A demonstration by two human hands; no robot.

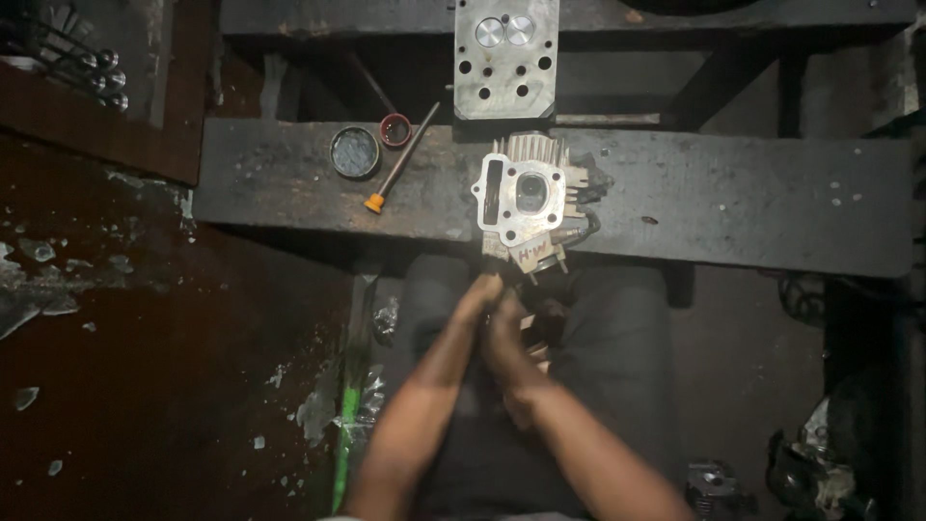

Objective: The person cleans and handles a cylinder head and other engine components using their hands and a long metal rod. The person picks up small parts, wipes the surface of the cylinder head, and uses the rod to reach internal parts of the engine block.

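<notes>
Both forearms are seen reaching up from the bottom edge, the left hand [473, 304] and right hand [511, 338] pressed close together over a dark lap. Something thin seems to be pinched between them, but it is blurred and cannot be identified, nor can it be told how tightly either hand is closed. Just beyond the fingertips, a finned metal cylinder head [521, 198] is set at the near edge of the dark bench [733, 198]. Farther left, an orange-tipped tool [397, 164], a round tin [355, 152] and a small red cap [394, 128] are laid. A drilled metal block [505, 58] is cut off at the top.
</notes>
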